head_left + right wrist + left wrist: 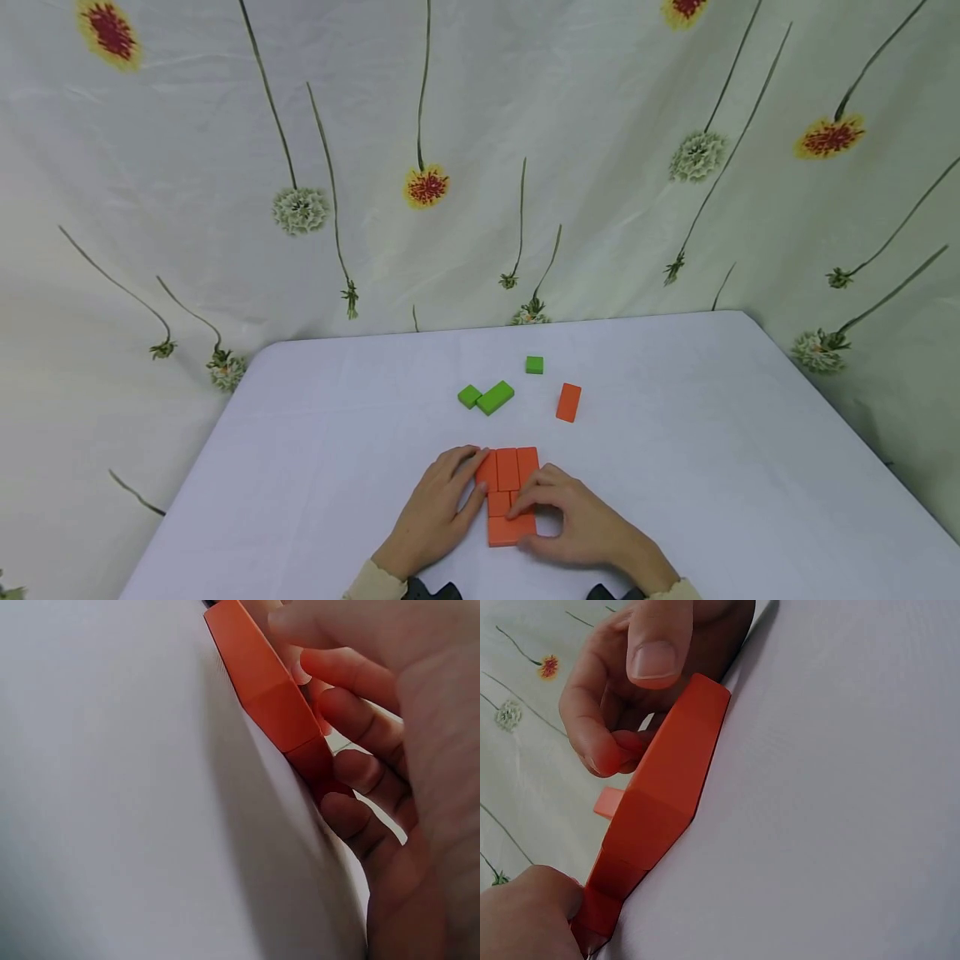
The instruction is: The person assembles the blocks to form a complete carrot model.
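Hands are both working 1 cluster of flat orange blocks (pixel 507 492) lying near the front edge of the white table (pixel 712 467). Left hand (pixel 438 508) is resting on the table at the cluster's left side, fingers nearly straight and pressing the left edge; nothing gripped. Right hand (pixel 577 521) is sitting at the cluster's right side with fingers curled, fingertips pinching 1 block in the middle row against its neighbours, thumb lying along the bottom block. Left wrist view is showing the orange blocks (pixel 660 802) edge-on, flat on the surface, with the right hand's thumb and a fingertip touching them. Right wrist view is showing the same blocks (pixel 270 705) edge-on with curled fingers at their side.

Farther back, well apart from the cluster: 1 loose orange block (pixel 568 402), 1 long green block (pixel 495 397) touching 1 small green block (pixel 468 396), and another small green cube (pixel 534 364). Floral cloth (pixel 480 167) is hanging behind the table.
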{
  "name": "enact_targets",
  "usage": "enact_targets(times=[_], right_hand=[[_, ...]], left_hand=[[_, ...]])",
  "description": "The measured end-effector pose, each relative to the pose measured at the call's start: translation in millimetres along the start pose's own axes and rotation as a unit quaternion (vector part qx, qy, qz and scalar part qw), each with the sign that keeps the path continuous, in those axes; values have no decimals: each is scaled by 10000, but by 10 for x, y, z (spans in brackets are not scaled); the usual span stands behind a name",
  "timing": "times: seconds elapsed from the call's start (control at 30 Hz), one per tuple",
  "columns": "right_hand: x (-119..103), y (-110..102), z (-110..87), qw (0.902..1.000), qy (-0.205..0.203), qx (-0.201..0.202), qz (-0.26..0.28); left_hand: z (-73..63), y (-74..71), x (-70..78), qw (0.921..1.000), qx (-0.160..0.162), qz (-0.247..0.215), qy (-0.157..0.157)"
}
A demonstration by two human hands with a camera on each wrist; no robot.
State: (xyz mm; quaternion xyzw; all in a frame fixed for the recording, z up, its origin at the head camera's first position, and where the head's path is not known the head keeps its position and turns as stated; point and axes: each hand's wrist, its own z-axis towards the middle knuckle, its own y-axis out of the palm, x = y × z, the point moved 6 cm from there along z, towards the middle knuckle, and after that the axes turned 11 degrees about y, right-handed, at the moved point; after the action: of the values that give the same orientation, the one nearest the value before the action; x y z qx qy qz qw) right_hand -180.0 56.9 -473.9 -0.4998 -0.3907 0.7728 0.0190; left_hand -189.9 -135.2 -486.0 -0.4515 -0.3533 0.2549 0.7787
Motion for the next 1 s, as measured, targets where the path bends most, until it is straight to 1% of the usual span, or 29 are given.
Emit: enact_targets(times=[0.1, 0.2, 0.43, 0.63, 0.87, 1.0], right_hand=[[-2, -34, 2, 9995, -160, 287, 45], [29, -85, 12, 9975, -168, 676, 75], [186, -186, 42, 9890, 269, 1455, 41], [261, -308, 55, 9742, 502, 2178, -306], [358, -429, 79, 9566, 947, 2704, -529], [404, -490, 90, 9446, 1012, 3018, -801]], left_hand=[[-3, -5, 3, 10000, 26, 26, 11], [-1, -16, 8, 10000, 56, 30, 25], [-5, -12, 8, 10000, 61, 60, 2], [-12, 1, 5, 9999, -37, 74, -58], [-4, -18, 22, 10000, -13, 28, -33], [-8, -29, 26, 10000, -5, 20, -11]])
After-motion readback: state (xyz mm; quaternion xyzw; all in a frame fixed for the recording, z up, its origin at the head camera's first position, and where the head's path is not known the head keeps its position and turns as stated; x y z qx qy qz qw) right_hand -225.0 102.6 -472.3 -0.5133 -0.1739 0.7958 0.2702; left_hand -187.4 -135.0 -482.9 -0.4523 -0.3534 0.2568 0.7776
